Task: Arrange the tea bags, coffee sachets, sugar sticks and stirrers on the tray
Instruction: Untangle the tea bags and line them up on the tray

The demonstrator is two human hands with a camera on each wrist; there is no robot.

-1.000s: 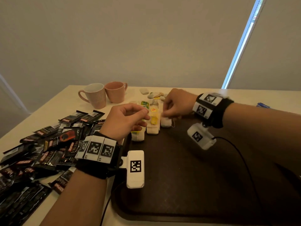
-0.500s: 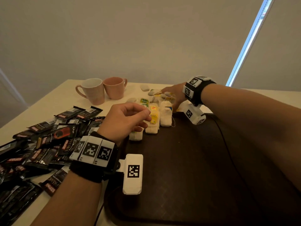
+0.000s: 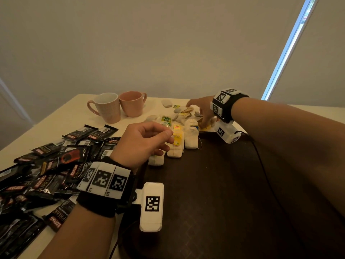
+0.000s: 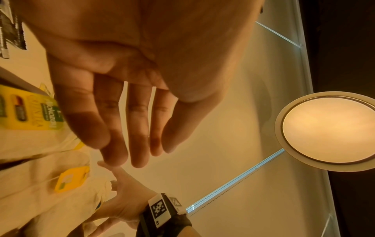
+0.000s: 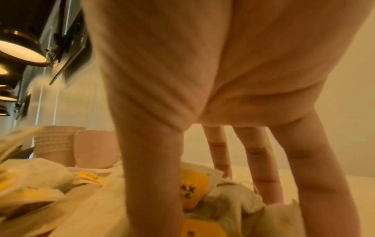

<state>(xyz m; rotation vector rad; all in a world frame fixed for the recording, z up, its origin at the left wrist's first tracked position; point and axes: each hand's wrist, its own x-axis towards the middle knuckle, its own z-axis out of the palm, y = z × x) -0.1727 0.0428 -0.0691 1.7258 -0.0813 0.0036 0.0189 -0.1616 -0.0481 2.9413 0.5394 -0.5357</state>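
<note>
With your right hand (image 3: 202, 111) spread, fingers (image 5: 261, 162) empty, pinch one loose tea bag (image 3: 180, 116) behind the tray (image 3: 224, 184); left hand (image 3: 143, 141) idles, relaxed.

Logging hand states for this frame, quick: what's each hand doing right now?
Left hand: open, fingers loosely curled, holding nothing.
Right hand: open, fingers spread down onto the loose tea bags; nothing gripped yet.

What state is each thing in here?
Left hand: loosely curled, holding nothing.
Right hand: fingers spread, reaching into loose tea bags.
Tray: three tea bags lined up at far edge.
Coffee sachets: heaped on table.
Mugs: upright.
</note>
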